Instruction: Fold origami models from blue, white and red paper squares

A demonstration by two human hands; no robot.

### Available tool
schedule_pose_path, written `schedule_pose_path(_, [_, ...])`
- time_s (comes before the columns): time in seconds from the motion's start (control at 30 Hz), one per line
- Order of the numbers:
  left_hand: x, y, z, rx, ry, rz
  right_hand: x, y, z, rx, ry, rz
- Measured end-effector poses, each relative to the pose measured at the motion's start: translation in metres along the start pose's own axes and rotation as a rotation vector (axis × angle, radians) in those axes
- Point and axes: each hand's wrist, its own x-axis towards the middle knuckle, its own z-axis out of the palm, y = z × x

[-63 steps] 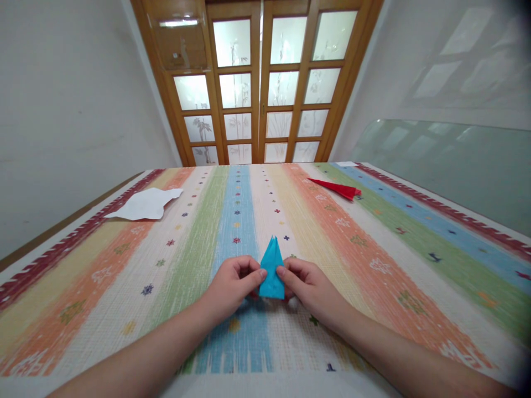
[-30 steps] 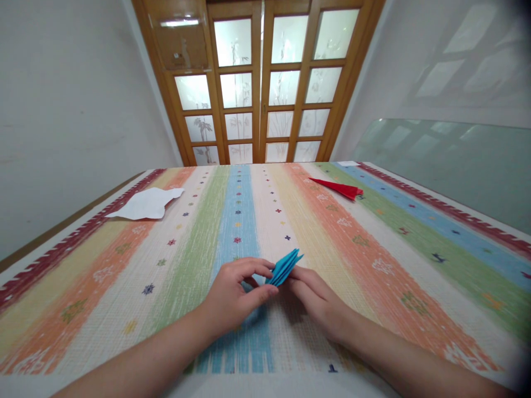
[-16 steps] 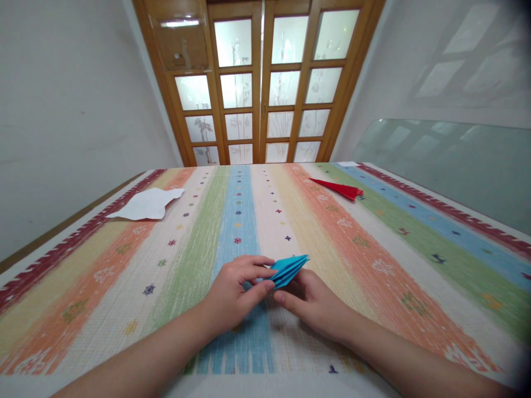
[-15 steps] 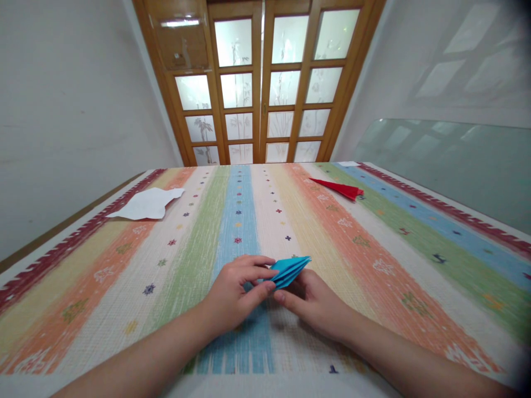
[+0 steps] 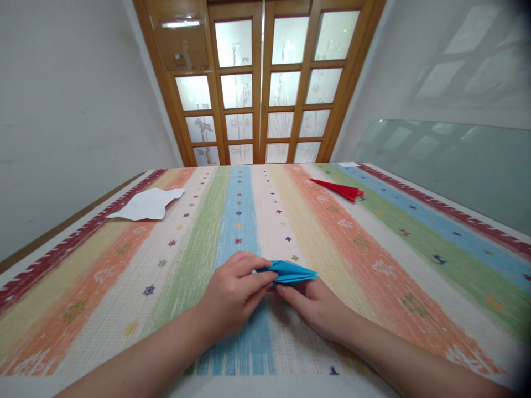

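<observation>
A piece of folded blue paper, with several layered, pointed folds, is held between both hands just above the near middle of the table. My left hand pinches its left end between thumb and fingers. From below and to the right, my right hand grips it, the thumb against the near lower edge and the other fingers hidden behind the paper. The paper's narrow tip points right.
A striped tablecloth covers the table. White paper lies at the far left, and a folded red paper piece at the far right. Behind the table stand wooden glazed doors. A glass panel leans along the right wall.
The blue paper has turned flatter, its tip swinging down and to the right. My left fingers have shifted their pinch on its left end. The right hand has barely moved.
</observation>
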Motion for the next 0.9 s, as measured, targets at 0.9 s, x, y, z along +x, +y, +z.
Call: schedule_pose_path(0.9, [0.01,0.005,0.02,-1.069,0.146,-0.842,-0.001,-0.015,0.0,-0.166,0.042,-0.015])
